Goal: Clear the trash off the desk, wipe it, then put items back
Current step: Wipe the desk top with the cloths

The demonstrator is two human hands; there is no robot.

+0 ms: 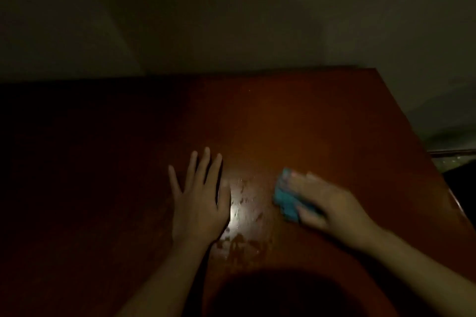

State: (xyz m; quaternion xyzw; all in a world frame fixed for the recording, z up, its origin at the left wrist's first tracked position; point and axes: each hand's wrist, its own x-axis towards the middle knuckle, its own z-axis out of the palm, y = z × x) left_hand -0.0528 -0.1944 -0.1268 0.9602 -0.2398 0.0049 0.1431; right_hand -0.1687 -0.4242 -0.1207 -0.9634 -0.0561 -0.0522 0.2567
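- A reddish-brown wooden desk (309,116) is shown from above in dim light, set against a pale wall (231,20).
- The left hand (199,203) is laid flat on the desk, palm down; its grip is spread, with the fingers straight and apart.
- A blue crumpled cloth (284,201) is pressed to the desk right of centre, under the right hand (332,203), which is blurred; its grip is closed round the cloth, fingers on top and thumb at the near edge.
- Wet streaks (244,203) are seen glistening between the two hands.
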